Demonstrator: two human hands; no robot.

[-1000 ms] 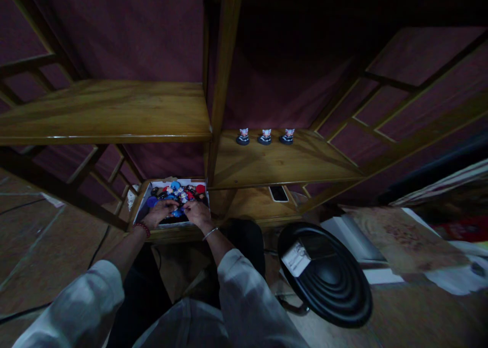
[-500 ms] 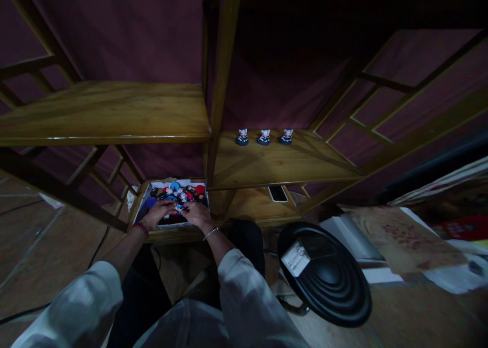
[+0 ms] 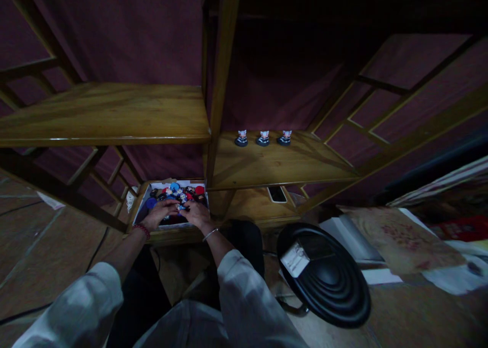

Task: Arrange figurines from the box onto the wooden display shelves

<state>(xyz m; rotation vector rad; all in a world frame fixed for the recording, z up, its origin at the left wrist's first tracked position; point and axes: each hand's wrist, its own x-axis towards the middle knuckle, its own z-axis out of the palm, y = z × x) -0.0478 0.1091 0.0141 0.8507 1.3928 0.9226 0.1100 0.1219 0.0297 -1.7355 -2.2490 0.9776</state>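
My left hand (image 3: 160, 214) and my right hand (image 3: 196, 214) meet over a shallow white box (image 3: 138, 212) on the low shelf at left. Between their fingertips is a small blue-and-white figurine (image 3: 182, 207), pinched from both sides. Its details are too small to make out. Under and behind my hands the box holds several small figurines (image 3: 188, 191) in red, blue, black and white, jumbled together. Three matching figurines with white heads and dark round bases, the middle one (image 3: 263, 138) among them, stand upright in a row on the higher shelf at right.
A wooden post (image 3: 221, 73) divides the shelving. A phone (image 3: 277, 194) lies on the lower right shelf. To my right is a black round stool (image 3: 335, 282) with a small box (image 3: 295, 259) on it. Papers and cardboard (image 3: 400, 239) lie on the floor beyond.
Both hands stay over the box with the figurine. It has shifted very slightly right and turned a little between my fingers. The view has moved slightly.
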